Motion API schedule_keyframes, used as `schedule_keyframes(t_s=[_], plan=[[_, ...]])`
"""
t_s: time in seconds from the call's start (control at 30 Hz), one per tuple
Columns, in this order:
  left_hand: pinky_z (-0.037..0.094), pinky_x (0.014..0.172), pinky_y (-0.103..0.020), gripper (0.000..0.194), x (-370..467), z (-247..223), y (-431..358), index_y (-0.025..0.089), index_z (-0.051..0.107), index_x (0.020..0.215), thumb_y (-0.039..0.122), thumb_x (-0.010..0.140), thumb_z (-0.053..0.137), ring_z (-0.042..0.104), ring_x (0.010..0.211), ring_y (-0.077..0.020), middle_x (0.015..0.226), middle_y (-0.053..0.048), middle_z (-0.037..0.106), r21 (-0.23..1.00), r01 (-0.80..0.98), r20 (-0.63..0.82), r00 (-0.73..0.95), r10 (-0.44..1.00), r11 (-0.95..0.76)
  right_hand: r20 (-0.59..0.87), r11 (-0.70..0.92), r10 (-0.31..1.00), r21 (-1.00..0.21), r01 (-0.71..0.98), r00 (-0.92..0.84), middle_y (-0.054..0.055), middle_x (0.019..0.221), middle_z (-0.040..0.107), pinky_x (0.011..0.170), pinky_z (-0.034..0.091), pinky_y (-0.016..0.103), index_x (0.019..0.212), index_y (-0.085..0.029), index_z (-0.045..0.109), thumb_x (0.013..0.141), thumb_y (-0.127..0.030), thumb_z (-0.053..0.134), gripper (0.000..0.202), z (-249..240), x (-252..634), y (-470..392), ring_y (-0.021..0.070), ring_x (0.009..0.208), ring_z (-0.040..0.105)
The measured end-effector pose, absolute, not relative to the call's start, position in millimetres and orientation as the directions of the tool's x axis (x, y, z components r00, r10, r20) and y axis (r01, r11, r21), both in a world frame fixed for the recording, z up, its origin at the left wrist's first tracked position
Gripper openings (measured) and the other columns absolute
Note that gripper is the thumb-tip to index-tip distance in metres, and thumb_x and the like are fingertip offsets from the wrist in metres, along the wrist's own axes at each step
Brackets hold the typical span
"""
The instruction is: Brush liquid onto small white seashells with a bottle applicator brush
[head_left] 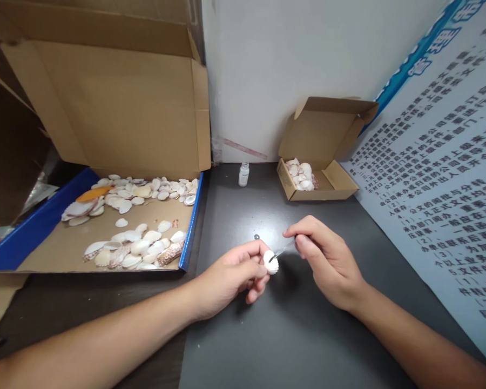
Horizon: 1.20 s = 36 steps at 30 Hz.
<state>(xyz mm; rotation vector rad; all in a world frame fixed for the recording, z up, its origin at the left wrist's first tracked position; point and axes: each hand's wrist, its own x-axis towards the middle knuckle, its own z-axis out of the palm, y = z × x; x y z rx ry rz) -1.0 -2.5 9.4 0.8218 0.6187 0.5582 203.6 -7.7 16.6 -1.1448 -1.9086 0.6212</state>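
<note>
My left hand (243,270) pinches a small white ribbed seashell (272,266) by its edge, above the dark table. From the right, my right hand (328,259) grips a thin clear stick with a dark tip (283,249) between thumb and fingers. Its dark tip meets the face of the shell, or lies just over it; I cannot tell which. Behind the shell, a small dark ring-shaped piece (256,236) lies on the tabletop. Farther back stands a small clear bottle (243,175) with a label and no cap on it.
At left, a blue-sided cardboard box (193,221) with its lid raised holds many loose shells (140,247) and an orange piece (94,193). A smaller open carton (340,187) with shells sits back right. A white wall and a printed poster (441,178) border the dark tabletop (235,351).
</note>
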Motion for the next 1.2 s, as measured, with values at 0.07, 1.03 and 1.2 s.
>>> schedule_keyframes(t_s=[0.07,1.03,1.2], plan=[[0.033,0.049,-0.020,0.011,-0.8,9.3,-2.4,0.018,0.049,0.079,0.022,0.078,0.060,0.044,0.047,-0.0062,0.059,0.006,0.050,0.798,-0.218,-0.283,0.687,0.670,0.561,0.377,0.429,0.903,-0.768,0.476,-0.206,-0.001,0.078,0.051,0.062,0.041,0.030,0.103,-0.025,0.060,0.100,-0.025,0.045,0.015,15.4,204.4,-8.2,0.0141,0.065,0.049],[0.031,0.049,-0.021,0.008,-1.2,10.0,-2.1,0.018,0.049,0.078,0.018,0.077,0.057,0.043,0.047,-0.0061,0.059,0.005,0.049,0.792,-0.224,-0.280,0.693,0.665,0.567,0.378,0.388,0.919,-0.819,0.423,-0.111,-0.005,0.070,0.046,0.052,0.035,0.026,0.098,-0.025,0.055,0.099,-0.024,0.046,0.010,17.6,204.0,-12.3,0.0111,0.056,0.041],[0.031,0.048,-0.020,0.009,-0.7,10.1,-1.9,0.018,0.050,0.079,0.020,0.078,0.058,0.042,0.047,-0.0061,0.059,0.005,0.049,0.793,-0.228,-0.281,0.687,0.670,0.566,0.394,0.437,0.899,-0.782,0.445,-0.190,-0.002,0.078,0.053,0.057,0.040,0.026,0.095,-0.025,0.055,0.094,-0.020,0.053,0.005,17.2,202.5,-12.0,0.0123,0.065,0.048]])
